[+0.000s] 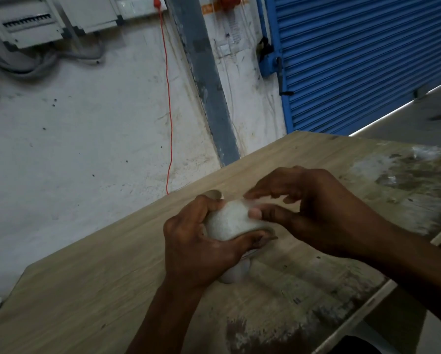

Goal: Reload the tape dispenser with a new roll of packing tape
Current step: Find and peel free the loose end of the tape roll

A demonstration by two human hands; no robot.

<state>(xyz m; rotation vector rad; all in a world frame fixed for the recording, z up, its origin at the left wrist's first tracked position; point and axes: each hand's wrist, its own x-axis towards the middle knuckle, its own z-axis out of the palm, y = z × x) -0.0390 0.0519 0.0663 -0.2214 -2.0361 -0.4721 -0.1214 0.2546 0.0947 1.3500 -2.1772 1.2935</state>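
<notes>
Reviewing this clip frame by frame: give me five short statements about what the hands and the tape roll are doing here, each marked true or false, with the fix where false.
1. The left hand grips the tape roll. True.
2. The right hand rests flat on the table, away from the roll. False: its thumb and fingers are at the roll's surface, as if picking at the tape end.
3. The roll is held above a wooden table. True.
4. The shutter behind the table is red. False: it is blue.
5. The roll is already seated in a dispenser. False: it is in the hands, and no dispenser can be clearly seen.
</notes>
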